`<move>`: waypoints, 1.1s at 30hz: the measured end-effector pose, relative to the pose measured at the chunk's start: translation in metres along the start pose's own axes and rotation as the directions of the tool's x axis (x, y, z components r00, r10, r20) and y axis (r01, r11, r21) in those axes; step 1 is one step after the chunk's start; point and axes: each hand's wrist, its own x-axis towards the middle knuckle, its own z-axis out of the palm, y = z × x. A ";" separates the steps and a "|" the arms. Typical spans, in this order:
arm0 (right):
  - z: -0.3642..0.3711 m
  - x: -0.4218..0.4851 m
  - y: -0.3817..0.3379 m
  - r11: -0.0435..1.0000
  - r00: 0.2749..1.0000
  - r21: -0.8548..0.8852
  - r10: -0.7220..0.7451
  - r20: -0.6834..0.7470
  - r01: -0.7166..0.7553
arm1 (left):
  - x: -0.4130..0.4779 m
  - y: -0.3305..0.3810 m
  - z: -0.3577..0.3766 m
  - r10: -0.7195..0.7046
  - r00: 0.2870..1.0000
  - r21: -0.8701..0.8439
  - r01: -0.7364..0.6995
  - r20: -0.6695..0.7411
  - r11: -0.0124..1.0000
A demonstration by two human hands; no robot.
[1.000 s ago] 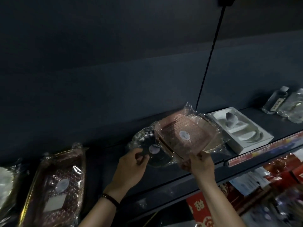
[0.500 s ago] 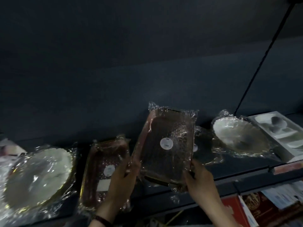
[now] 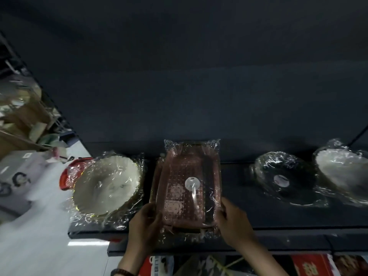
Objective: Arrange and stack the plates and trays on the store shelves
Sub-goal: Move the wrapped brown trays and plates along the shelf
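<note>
A plastic-wrapped pink rectangular tray (image 3: 187,188) with a round white sticker lies flat on top of another wrapped tray (image 3: 156,176), whose edge shows at its left, on the dark shelf (image 3: 278,218). My left hand (image 3: 144,229) grips the top tray's near left corner and my right hand (image 3: 234,224) grips its near right corner. A wrapped white scalloped plate (image 3: 107,186) lies to the left. To the right lie a wrapped dark round plate (image 3: 284,180) and a wrapped white plate (image 3: 342,168).
A red basket (image 3: 68,176) sits behind the left white plate at the shelf's end. Red packaged goods (image 3: 310,265) fill the shelf below. Cardboard boxes (image 3: 18,124) stand on a rack at far left, with pale floor (image 3: 39,236) beneath.
The pink tray went from tilted up in both hands to lying flat on the other tray at the left. My view swung left, so the plates sit further right.
</note>
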 end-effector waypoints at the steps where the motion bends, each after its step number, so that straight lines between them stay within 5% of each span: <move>1: 0.006 0.002 -0.003 1.000 1.000 -0.004 -0.008 0.007 0.008 | 0.000 -0.006 -0.002 -0.014 1.000 -0.005 0.014 -0.012 1.000; 14: 0.063 0.033 -0.011 0.982 0.997 -0.175 0.073 -0.018 -0.075 | 0.020 -0.043 -0.008 0.039 0.999 0.186 -0.038 -0.006 0.982; 20: 0.074 0.037 -0.006 0.949 0.996 -0.310 0.033 -0.086 -0.058 | 0.027 -0.071 0.006 0.206 0.979 0.341 -0.194 0.000 0.920; 24: 0.080 0.034 0.001 0.899 0.990 -0.420 0.082 -0.113 -0.122 | 0.028 -0.086 0.013 0.153 0.987 0.504 -0.152 0.041 0.850; 33: 0.086 0.042 -0.012 0.801 0.961 -0.538 0.268 -0.070 -0.263 | 0.021 -0.042 0.008 0.119 0.986 0.557 -0.164 0.115 0.814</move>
